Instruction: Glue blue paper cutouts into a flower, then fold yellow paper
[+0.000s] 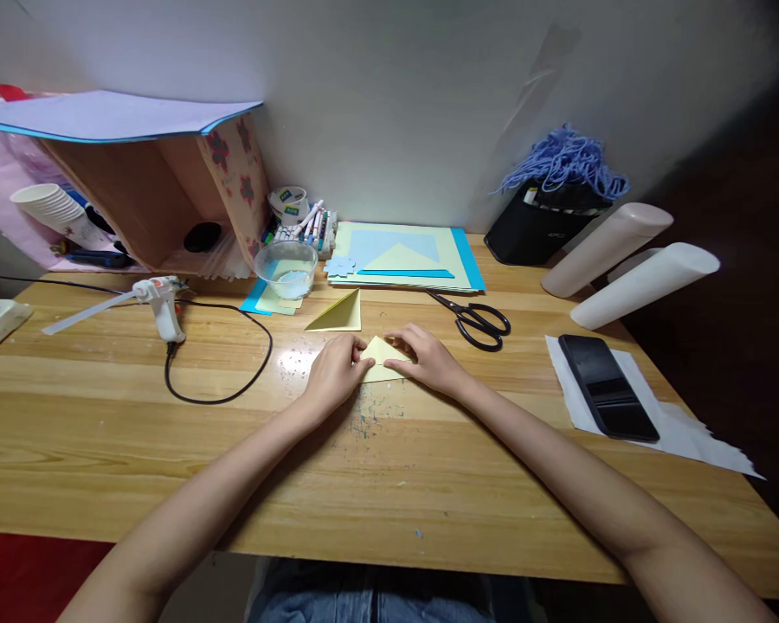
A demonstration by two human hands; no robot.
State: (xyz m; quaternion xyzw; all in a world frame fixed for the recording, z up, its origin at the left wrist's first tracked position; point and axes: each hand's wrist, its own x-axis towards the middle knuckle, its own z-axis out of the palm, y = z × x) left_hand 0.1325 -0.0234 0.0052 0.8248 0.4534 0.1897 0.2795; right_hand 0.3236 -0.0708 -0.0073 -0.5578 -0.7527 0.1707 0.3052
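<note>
A pale yellow piece of folded paper [380, 350], roughly triangular with its tip pointing away, lies on the wooden table between my hands. My left hand [336, 370] grips its left side, thumb on top and fingertips partly hidden at the edge. On the right side, my right hand [428, 357] pinches the paper between thumb and curled fingers. Just beyond my left hand stands a second folded yellow paper triangle [337, 313]. Black-handled scissors [477, 323] lie beyond my right hand, blades pointing to the back left.
A glue gun [162, 307] with a looping black cord rests at left. Behind are a clear plastic bowl [286, 266], markers [312, 227] and stacked paper sheets [467, 260]. A phone [607, 387] lies on white tissue at right, near two white tubes [646, 285]. Small scraps dot the table.
</note>
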